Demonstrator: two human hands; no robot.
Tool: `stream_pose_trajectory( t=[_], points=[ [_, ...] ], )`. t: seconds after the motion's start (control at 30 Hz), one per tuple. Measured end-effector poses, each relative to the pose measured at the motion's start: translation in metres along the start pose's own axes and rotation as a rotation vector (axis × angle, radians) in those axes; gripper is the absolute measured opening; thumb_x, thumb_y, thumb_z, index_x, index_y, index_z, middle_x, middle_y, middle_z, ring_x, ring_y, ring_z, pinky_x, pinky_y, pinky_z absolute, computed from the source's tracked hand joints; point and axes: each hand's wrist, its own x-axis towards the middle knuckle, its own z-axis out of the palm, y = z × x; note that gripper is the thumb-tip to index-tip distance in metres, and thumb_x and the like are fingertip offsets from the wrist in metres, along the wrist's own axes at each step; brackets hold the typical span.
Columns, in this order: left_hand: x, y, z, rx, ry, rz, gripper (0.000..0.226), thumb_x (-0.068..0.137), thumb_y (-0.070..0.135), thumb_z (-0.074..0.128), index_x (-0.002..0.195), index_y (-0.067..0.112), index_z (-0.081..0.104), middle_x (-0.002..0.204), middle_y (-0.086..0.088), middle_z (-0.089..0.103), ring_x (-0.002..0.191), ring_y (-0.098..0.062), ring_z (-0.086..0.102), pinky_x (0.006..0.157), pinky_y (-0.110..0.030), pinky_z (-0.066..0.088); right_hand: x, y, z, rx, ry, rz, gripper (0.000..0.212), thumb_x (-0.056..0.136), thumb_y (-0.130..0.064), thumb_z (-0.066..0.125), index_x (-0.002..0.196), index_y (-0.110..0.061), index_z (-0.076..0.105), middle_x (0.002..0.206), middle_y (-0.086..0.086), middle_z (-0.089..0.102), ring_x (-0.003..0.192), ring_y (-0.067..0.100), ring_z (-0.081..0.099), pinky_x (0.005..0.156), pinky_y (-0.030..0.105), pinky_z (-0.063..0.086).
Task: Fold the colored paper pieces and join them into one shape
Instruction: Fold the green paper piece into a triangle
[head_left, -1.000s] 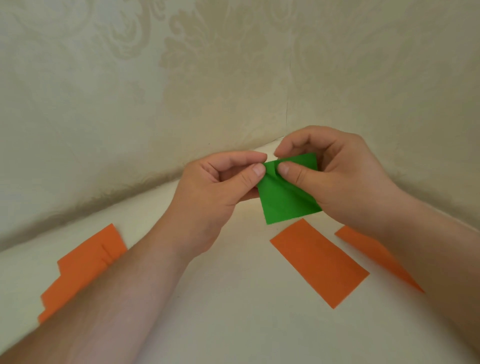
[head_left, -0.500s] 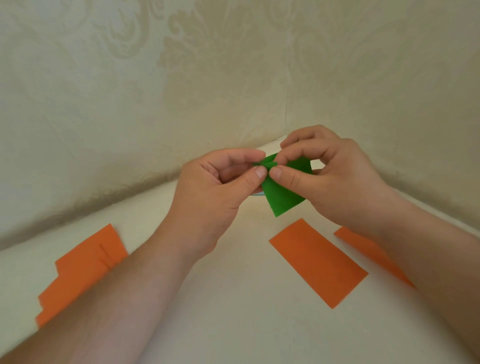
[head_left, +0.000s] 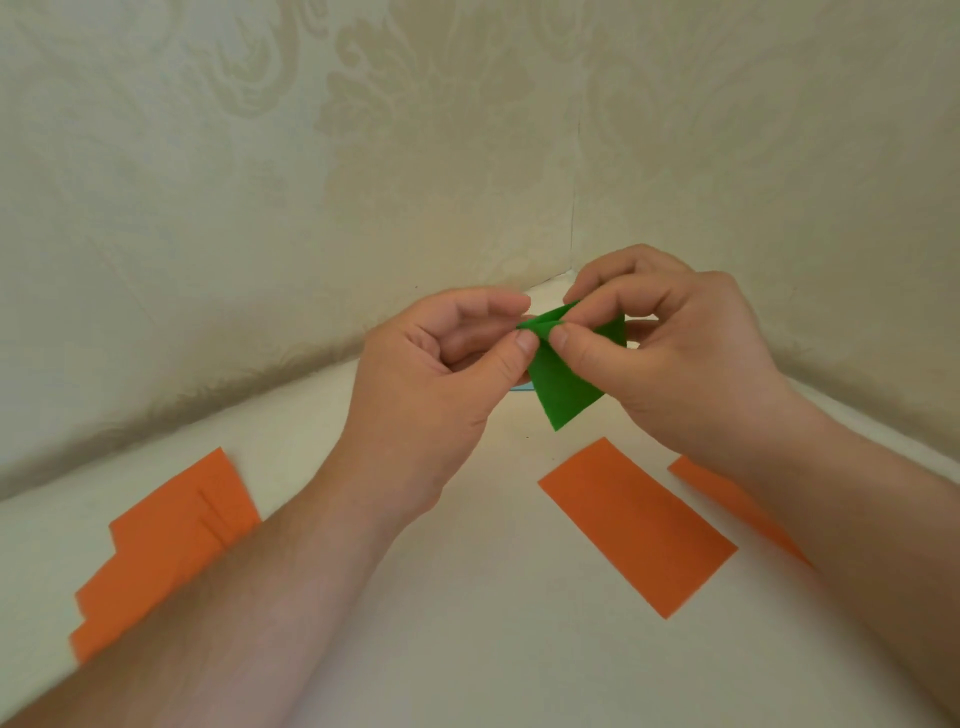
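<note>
Pale cream tabletop (head_left: 467, 649) below, tucked into a corner of beige damask-patterned wallpaper (head_left: 260, 208). Spread flat at the left edge of the tabletop: stack of orange paper rectangles (head_left: 161, 551), staggered so several corners show. Flat just right of centre: single orange paper rectangle (head_left: 636, 527), lying on a diagonal. Further right, partly hidden under the right forearm: another orange paper strip (head_left: 727, 499).

Raised above the tabletop, near the corner, between both hands: small folded green paper piece (head_left: 563, 389), lower point hanging down, upper edge creased into a narrow ridge. Not touching the orange sheets.

Left hand (head_left: 447, 374) curled, thumb tip and forefinger pinching the left end of the green ridge. Right hand (head_left: 685, 358) curled too, thumb pressed on the front face of the green paper, forefinger bent over the top edge, clamping it. Thumb tips nearly meeting at the crease.

Glimpse of something thin and bluish (head_left: 522, 388) on the table behind the green paper; too hidden to identify.
</note>
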Motion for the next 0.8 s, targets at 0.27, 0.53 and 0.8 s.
stream_pose_trajectory(
  t=[0.27, 0.53, 0.8],
  points=[
    [0.0021, 0.0001, 0.0006, -0.125, 0.019, -0.109, 0.026, 0.077, 0.018, 0.074, 0.101, 0.008, 0.074, 0.096, -0.013, 0.08, 0.091, -0.026, 0.077, 0.083, -0.038, 0.063, -0.0008, -0.0021, -0.0014, -0.055, 0.021, -0.052, 0.018, 0.082, -0.015, 0.083, 0.072, -0.028, 0.076, 0.087, -0.012, 0.066, 0.083, 0.005, 0.064, 0.066, 0.011, 0.045],
    [0.0013, -0.0009, -0.0007, -0.089, -0.052, -0.095, 0.025, 0.075, 0.019, 0.076, 0.099, 0.015, 0.075, 0.095, -0.009, 0.08, 0.091, -0.02, 0.076, 0.086, -0.036, 0.062, -0.0016, -0.0023, -0.0046, -0.115, -0.042, -0.121, 0.021, 0.083, -0.017, 0.083, 0.074, -0.035, 0.075, 0.094, -0.007, 0.063, 0.087, 0.009, 0.062, 0.071, 0.017, 0.048],
    [0.0004, 0.0013, 0.0008, -0.055, 0.008, -0.031, 0.024, 0.076, 0.019, 0.075, 0.096, 0.007, 0.072, 0.092, -0.016, 0.078, 0.088, -0.028, 0.077, 0.084, -0.04, 0.063, 0.0018, 0.0023, -0.0034, -0.062, -0.011, -0.074, 0.001, 0.08, -0.035, 0.079, 0.081, -0.036, 0.079, 0.103, -0.013, 0.062, 0.101, 0.011, 0.064, 0.085, 0.042, 0.058]
  ],
)
